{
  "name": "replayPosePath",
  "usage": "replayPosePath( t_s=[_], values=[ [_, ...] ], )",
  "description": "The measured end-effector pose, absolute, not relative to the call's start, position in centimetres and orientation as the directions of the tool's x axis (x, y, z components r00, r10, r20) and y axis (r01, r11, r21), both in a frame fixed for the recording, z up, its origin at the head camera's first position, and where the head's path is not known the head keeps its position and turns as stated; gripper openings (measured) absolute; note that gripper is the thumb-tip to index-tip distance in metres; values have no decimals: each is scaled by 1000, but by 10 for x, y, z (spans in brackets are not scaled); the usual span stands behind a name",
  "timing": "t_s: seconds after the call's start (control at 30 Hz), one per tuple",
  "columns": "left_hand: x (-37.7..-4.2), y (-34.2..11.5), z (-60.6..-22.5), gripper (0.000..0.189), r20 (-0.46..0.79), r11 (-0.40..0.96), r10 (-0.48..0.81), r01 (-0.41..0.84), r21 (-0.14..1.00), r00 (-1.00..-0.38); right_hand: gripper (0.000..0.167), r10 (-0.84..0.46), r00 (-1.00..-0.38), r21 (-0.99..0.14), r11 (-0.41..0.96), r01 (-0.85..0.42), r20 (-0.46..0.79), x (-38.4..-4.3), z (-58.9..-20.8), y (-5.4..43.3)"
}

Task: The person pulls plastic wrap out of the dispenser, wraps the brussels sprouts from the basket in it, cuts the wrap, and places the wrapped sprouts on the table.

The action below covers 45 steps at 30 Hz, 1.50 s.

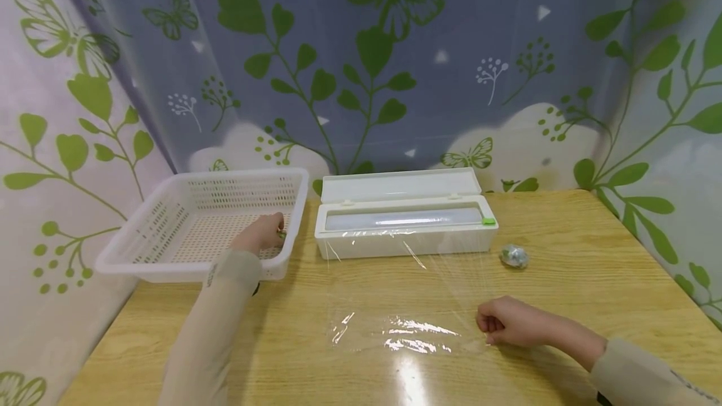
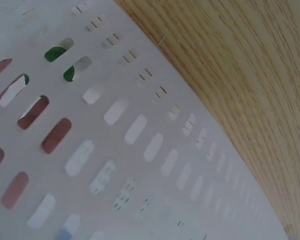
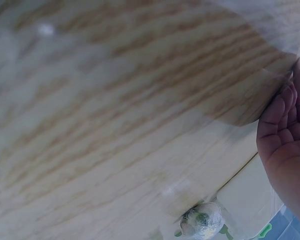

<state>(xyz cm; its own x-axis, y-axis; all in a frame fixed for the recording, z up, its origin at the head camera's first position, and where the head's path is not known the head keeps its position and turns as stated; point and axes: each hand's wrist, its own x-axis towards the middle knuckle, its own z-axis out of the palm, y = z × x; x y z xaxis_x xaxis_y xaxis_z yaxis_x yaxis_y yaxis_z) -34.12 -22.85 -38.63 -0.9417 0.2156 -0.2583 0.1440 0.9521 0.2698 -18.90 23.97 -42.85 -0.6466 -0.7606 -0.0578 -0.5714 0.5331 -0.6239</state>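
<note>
Across yellow wooden tabletop [image 1: 564,224], right hand [image 1: 513,321] at four o'clock is pinching clear plastic film [image 1: 417,327], seemingly flattening it, left hand [image 1: 258,235] hiding its grip.

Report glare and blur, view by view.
Head: bright white glare on the cling film and on the table at bottom center; left wrist: basket pale, slightly hazy; right wrist: table grain blurred, small bright spot upper left.

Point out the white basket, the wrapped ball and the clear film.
White basket [image 1: 242,173], head view: on its far rim.
Wrapped ball [image 1: 514,256], head view: middle of its wrapped surface.
Clear film [image 1: 417,326], head view: glossy stretch of the pulled-out sheet.
</note>
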Motion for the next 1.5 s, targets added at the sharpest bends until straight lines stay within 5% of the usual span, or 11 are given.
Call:
replayPosePath(
  t_s=[0.57,0.97,1.2,1.5],
  values=[
    [-331,-231,-373,26,-268,966,193,135,219,-944,22,-766,-641,-615,529,-585,-51,-190,-423,232],
    [-323,-240,-358,24,80,872,106,132,472,-991,22,-767,-640,-600,534,-596,-47,-189,-423,235],
    [-307,-225,-342,26,223,752,156,262,605,-962,22,-769,-636,-578,546,-607,-59,-189,-422,237],
    [-291,-176,-342,29,389,640,230,440,630,-892,23,-772,-632,-573,547,-610,-64,-190,-422,234]
  ],
)
